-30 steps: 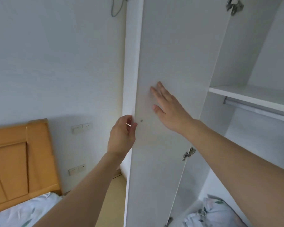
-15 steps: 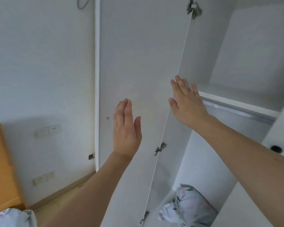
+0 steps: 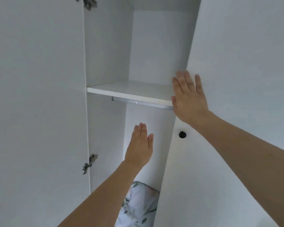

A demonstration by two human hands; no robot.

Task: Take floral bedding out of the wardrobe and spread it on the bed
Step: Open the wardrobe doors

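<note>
The white wardrobe stands open in front of me, its left door [image 3: 39, 112] swung wide. Floral bedding [image 3: 138, 205], pale with green leaves, lies bundled low inside, partly hidden by my left forearm and the right door. My left hand [image 3: 140, 145] is raised in the opening with straight fingers, holding nothing. My right hand [image 3: 188, 97] is up higher, fingers spread flat at the inner edge of the right door [image 3: 228, 79]; whether it touches the door I cannot tell.
A white shelf [image 3: 129, 91] crosses the wardrobe at hand height, with a metal hanging rail [image 3: 143, 103] just under it. The right door carries a black round knob [image 3: 182, 134]. Metal hinges [image 3: 89, 163] sit on the left door's edge.
The view has swung right, from the left door to the wardrobe's inside. My left hand let go of the left door edge; my right hand moved across to the right door.
</note>
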